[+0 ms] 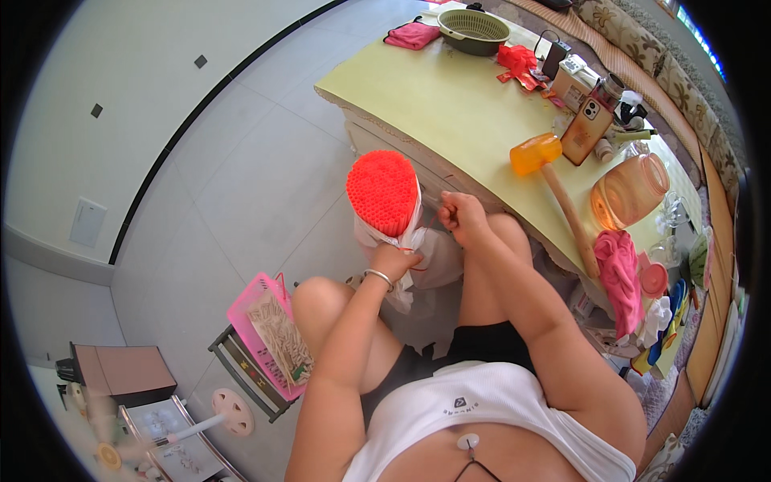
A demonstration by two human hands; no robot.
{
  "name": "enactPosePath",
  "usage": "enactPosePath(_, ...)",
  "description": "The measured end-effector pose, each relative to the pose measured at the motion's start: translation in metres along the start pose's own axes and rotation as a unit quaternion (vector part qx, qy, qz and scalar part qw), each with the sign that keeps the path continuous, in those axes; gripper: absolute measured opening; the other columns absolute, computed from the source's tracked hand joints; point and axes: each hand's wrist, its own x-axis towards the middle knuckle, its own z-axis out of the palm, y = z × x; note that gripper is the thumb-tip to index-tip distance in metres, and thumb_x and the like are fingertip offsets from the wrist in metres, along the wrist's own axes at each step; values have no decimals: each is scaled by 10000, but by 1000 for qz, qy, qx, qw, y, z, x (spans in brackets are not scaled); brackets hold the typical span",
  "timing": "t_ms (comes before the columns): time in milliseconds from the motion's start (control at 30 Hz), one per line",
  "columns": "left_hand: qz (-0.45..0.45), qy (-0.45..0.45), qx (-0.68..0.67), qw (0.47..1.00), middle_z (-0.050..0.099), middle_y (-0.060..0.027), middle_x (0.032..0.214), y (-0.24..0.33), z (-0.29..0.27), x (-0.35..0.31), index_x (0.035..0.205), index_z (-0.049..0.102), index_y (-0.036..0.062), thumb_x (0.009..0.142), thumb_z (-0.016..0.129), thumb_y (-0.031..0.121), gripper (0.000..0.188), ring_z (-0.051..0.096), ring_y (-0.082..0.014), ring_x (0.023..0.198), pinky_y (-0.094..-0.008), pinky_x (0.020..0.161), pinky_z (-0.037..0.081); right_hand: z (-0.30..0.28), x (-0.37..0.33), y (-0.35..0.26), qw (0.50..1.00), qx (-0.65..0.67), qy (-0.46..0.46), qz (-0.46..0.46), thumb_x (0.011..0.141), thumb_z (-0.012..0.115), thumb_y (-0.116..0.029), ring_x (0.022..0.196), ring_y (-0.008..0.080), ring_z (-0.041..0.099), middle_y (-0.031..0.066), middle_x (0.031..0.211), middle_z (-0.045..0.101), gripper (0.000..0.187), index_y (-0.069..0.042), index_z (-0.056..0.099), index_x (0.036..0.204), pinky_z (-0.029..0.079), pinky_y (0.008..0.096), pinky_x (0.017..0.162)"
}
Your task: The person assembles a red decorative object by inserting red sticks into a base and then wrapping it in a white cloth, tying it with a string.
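Note:
A thick bundle of thin red sticks or tubes (382,193), ends facing up, stands between my knees in a white plastic bag (434,261). My left hand (395,262), with a bangle at the wrist, is closed round the gathered bag just below the red ends. To the right of the bundle, beside the table edge, my right hand (464,217) is closed in a pinch. Whatever it may hold is too small to make out. An orange-headed mallet (536,154) with a wooden handle lies on the table near that hand.
A pale green table (418,88) runs along the right. On it are a colander (474,32), a phone (586,131), an orange-tinted jar (630,191) and a pink cloth (618,273). A pink basket of pale sticks (261,301) rests on a low stool (229,363) at my left.

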Motion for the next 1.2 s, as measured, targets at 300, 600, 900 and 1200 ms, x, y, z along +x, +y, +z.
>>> enactPosePath(300,74,99,207,970,698,-232,907,-13,29,18,919,689,24,785,703,325,330,667,-392,893,-438,817,539,68,-37,40,910,-302,-53,-280,919,619,-162,544,195,539,79,592,523,295,-29,511,679,408,351,515)
enactPosePath(600,209,213,71,952,691,-240,901,-43,53,13,925,681,5,840,659,330,336,658,-402,917,-443,839,526,109,-46,86,707,-591,-96,-378,879,614,-197,697,407,625,206,722,621,231,-28,611,722,500,486,628)
enactPosePath(900,122,95,0,988,689,-243,901,-24,58,0,947,672,1,853,639,324,337,656,-403,918,-451,835,522,137,-19,102,386,-861,-233,-235,806,675,-153,745,289,724,117,827,729,91,-75,721,807,562,384,615)
enactPosePath(1200,118,63,-35,990,687,-246,901,-13,62,9,969,662,-3,866,620,318,339,654,-404,919,-458,831,517,150,3,122,228,-931,-273,-82,818,681,-161,995,258,706,102,1065,735,281,-106,751,1084,558,379,768)
